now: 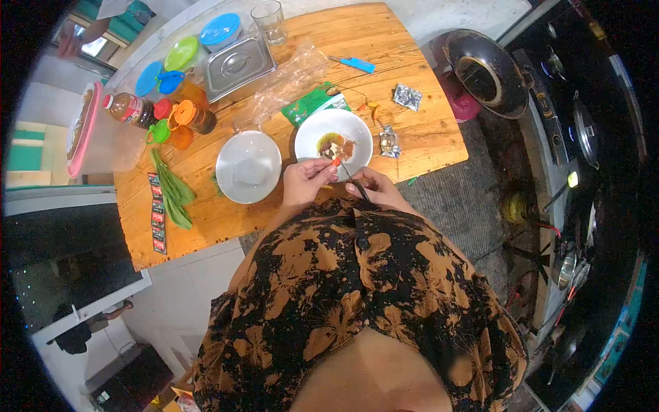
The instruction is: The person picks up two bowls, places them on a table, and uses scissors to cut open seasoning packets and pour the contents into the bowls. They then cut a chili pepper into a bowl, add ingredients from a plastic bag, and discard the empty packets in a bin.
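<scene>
- White bowl [333, 121] near the front edge of a wooden table [432, 130], seen from above; in it lie a yellow-green heap, pale chopped bits and reddish-brown powder.
- Left hand [309, 180]: thumb and fingertips pinched on a small red chili [336, 161], held over the bowl's near side.
- Right hand [376, 187]: fingers curled round dark-handled scissors [362, 191], blades pointing at the chili — whether they touch it is too small to tell.
- Step in hand, by the look of it: snipping the chili into the bowl. The next cut would call for fingertips clear of the blades and the chili kept above the bowl.
- Nearby: a second white bowl [270, 161] to the left, a green packet [312, 103] just beyond, crumpled foil sachets [408, 97] to the right — and leafy greens [171, 191] far left.
</scene>
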Demonstrator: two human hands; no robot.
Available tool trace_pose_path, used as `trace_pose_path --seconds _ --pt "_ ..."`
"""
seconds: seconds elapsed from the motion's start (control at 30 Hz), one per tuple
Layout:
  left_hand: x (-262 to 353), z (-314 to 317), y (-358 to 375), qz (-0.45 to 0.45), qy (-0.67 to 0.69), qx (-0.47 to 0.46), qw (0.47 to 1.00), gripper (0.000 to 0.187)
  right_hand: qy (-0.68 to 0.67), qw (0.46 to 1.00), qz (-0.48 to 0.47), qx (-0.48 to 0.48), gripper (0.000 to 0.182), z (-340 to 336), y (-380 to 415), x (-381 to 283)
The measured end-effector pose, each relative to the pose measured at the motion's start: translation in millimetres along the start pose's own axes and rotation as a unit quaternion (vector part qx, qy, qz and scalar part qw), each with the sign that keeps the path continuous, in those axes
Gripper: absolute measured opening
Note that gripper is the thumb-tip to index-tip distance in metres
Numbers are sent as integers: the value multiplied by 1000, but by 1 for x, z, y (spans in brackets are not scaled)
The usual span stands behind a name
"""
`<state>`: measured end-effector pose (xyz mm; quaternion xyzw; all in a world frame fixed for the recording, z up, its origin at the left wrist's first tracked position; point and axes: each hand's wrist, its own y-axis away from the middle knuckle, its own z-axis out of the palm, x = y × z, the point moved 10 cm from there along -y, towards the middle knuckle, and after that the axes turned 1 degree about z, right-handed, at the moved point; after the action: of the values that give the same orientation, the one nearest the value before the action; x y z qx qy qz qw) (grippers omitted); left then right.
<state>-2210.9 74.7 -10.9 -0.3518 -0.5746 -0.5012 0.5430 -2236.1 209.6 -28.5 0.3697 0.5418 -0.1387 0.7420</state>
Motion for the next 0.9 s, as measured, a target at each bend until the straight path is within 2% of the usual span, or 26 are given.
trace_pose_path --seconds 0.07,0.2,0.27,0.47,0.57,0.9 --pt "3 1 2 -10 -11 2 1000 22 -33 999 -39 -7 32 2 -2 -4" --pt "-1 -1 -1 -4 -16 -5 1000 22 -27 999 -21 -3 30 1 -3 0" --pt "-1 -2 -2 -1 -5 -1 1000 21 -74 997 -16 -14 28 4 -1 -1" --pt "-3 -8 -5 1 -5 4 1000 21 6 1000 -6 14 28 0 0 -2" --pt "1 -9 -3 -1 1 9 1000 23 -34 999 -24 5 29 -1 -5 8" --pt "0 -3 -2 -13 11 -7 1000 18 -47 999 -13 -4 31 6 -4 1"
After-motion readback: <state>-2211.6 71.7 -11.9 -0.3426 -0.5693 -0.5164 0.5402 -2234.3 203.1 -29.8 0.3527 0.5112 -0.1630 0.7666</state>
